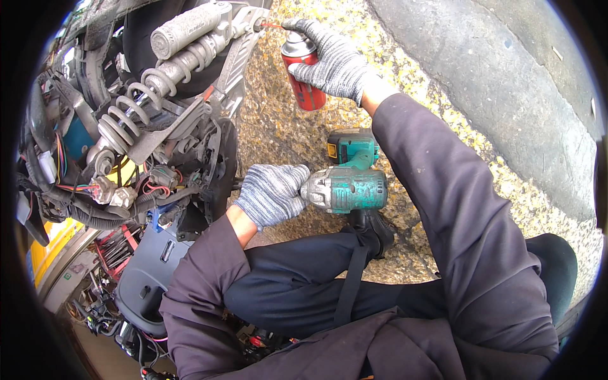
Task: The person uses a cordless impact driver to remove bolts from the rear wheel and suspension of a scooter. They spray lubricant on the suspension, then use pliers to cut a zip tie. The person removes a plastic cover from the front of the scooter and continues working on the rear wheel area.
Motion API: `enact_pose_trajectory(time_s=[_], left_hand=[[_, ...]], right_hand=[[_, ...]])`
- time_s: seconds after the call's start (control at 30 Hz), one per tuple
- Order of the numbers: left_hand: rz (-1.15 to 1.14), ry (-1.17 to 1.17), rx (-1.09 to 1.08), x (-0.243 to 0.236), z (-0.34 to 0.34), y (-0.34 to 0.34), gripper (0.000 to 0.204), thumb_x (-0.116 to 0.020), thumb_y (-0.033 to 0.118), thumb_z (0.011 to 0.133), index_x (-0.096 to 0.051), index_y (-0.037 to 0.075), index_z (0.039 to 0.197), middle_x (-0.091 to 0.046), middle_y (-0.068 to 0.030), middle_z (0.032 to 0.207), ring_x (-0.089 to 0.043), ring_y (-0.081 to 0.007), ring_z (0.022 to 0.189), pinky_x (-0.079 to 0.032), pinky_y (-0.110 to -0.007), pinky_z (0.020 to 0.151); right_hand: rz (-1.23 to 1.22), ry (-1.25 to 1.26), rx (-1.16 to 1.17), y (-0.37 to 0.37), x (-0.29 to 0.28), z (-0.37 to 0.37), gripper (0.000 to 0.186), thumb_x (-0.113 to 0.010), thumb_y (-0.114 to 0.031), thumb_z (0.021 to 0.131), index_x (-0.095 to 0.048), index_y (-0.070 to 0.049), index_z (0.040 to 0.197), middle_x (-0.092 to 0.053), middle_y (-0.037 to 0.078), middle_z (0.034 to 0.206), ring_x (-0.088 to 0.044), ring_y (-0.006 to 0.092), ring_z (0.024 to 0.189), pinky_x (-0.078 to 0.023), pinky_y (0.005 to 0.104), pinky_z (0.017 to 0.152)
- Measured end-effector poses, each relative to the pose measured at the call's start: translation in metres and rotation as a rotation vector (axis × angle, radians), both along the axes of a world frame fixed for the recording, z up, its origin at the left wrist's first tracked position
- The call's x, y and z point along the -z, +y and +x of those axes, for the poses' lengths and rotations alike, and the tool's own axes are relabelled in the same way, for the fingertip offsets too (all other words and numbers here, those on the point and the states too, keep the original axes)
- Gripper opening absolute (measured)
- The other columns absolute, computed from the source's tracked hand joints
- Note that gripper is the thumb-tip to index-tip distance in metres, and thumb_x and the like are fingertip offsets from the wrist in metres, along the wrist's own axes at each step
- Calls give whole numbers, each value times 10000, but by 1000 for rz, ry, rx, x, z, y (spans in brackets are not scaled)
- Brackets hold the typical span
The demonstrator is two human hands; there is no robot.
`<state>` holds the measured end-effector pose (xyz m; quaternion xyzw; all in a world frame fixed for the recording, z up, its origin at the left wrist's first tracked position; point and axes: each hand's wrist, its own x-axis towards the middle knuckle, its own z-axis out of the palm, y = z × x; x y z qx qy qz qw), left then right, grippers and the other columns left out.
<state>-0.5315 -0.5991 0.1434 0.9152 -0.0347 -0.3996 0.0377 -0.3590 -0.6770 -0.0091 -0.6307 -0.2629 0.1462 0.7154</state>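
Observation:
My right hand, in a grey knitted glove, is wrapped round a red spray can with a silver top. One finger lies on its nozzle. From there a thin red straw points left at the eye-shaped mount at the end of a dirty shock absorber. Lower down, my gloved left hand is closed at the metal nose of a teal cordless impact wrench. Its fingers hide what sits at the front of the tool. The wrench's battery points away from me.
Left of my hands stands a partly stripped vehicle with wiring, connectors and a coil spring. A dark plastic panel lies below it, near a red tray of small parts. Speckled stone ground meets grey slabs at right.

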Motion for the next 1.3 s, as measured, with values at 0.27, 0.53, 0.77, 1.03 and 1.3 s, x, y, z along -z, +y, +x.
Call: enact_pose_trajectory(time_s=[0.27, 0.53, 0.77, 1.03, 1.3], left_hand=[[-53, -61, -1, 2, -2, 4, 267, -718, 296, 684, -604, 123, 854, -610, -114, 712, -620, -340, 664, -493, -433, 583], [-6, 7, -1, 0, 0, 3, 248, -663, 274, 709, -584, 118, 885, -635, -121, 767, -633, -331, 731, -497, -440, 618], [21, 45, 17, 0, 1, 2, 275, -656, 269, 715, -587, 109, 927, -642, -124, 794, -637, -328, 753, -501, -441, 634], [25, 80, -6, -1, 4, 0, 299, -659, 273, 713, -593, 98, 947, -648, -131, 816, -640, -334, 783, -504, -444, 672], [28, -33, 37, 1, 6, -4, 274, -689, 320, 712, -589, 106, 850, -634, -138, 738, -629, -353, 715, -497, -435, 618]], right_hand=[[-60, 0, -16, 1, 1, -3, 583, -703, -127, 715, -534, -164, 1271, -679, 114, 935, -654, 297, 866, -518, 372, 804], [-26, 48, 3, 2, 4, -6, 520, -685, -94, 728, -551, -131, 1230, -668, 91, 917, -634, 261, 838, -505, 348, 795], [-83, 59, -4, 1, 4, -7, 548, -690, -101, 724, -543, -125, 1251, -665, 106, 918, -638, 272, 862, -505, 348, 799], [-150, 79, -23, -2, 7, -6, 705, -745, -142, 714, -460, -168, 1358, -644, 141, 1082, -627, 290, 1008, -503, 375, 888], [-364, -104, 305, -58, 2, 22, 663, -725, -203, 705, -485, -139, 1320, -646, 187, 1061, -630, 343, 989, -500, 391, 883]])
